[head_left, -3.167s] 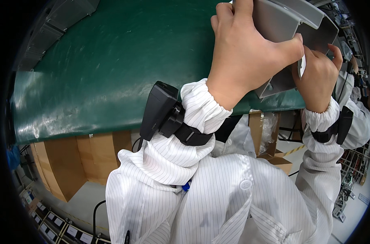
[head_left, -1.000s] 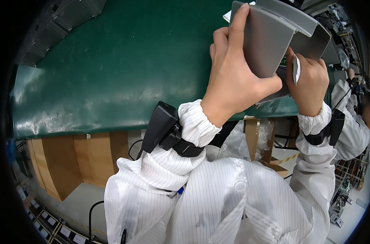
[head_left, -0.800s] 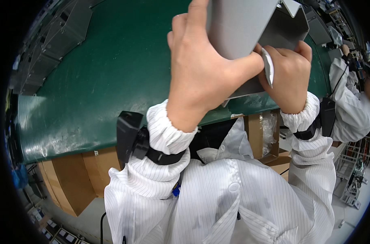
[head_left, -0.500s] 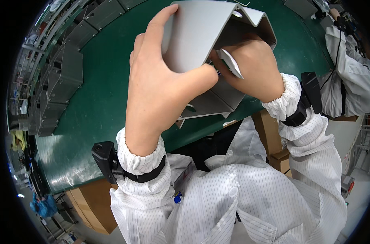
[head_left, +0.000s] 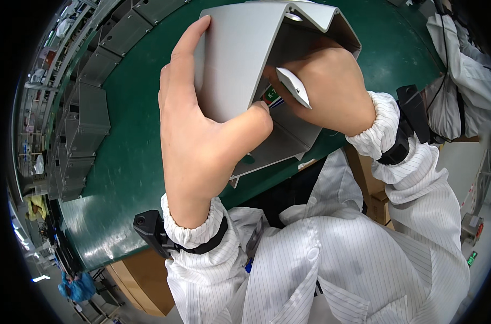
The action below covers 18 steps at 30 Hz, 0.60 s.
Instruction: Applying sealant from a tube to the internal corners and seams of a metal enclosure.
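A grey bent sheet-metal housing point(head_left: 232, 59) stands tilted over the green table, its open side toward the right. My left hand point(head_left: 194, 135) grips its left wall, fingers along the outer face and thumb at the lower edge of the opening. Partly inside the opening, my right hand point(head_left: 332, 89) is closed around a squeeze tube point(head_left: 292, 86). The tube's flat white tail sticks out beside the palm, and a bit of green and red label shows near my left thumb. Its front end and my right fingertips are hidden inside the housing.
More grey metal housings point(head_left: 86, 113) line the left and far edge of the green table point(head_left: 132, 178). A person in a white smock point(head_left: 461, 70) is at the right. Cardboard boxes point(head_left: 140, 281) stand below the table edge.
The housing and my left hand have shifted a little left in view. More of the tube's label has come into sight; my right hand remains inside the opening, closed on the tube.
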{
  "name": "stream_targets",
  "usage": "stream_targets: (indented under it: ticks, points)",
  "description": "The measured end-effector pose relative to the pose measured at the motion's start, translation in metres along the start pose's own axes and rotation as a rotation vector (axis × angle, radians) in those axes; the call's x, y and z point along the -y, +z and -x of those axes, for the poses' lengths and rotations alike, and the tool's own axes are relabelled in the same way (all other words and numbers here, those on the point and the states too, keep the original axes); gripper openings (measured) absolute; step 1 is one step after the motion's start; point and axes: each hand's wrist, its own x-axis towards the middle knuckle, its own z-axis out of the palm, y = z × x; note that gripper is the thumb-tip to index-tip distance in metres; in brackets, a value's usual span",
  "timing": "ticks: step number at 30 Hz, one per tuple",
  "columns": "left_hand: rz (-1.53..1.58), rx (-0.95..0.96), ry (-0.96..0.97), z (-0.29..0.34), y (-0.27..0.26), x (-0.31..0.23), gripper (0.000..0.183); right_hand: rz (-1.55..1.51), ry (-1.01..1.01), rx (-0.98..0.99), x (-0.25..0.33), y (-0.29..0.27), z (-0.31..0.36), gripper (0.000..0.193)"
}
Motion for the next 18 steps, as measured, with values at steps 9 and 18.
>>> stream_targets:
  ticks: [9,18]
  points:
    - [0.034,0.010,-0.032,-0.005,0.003,-0.023,0.081,0.024,-0.008,-0.027,-0.001,-0.001,-0.001,0.013]
    - [0.148,0.074,-0.166,0.005,0.006,-0.056,0.081,-0.020,0.033,-0.027,-0.003,0.001,0.001,0.012]
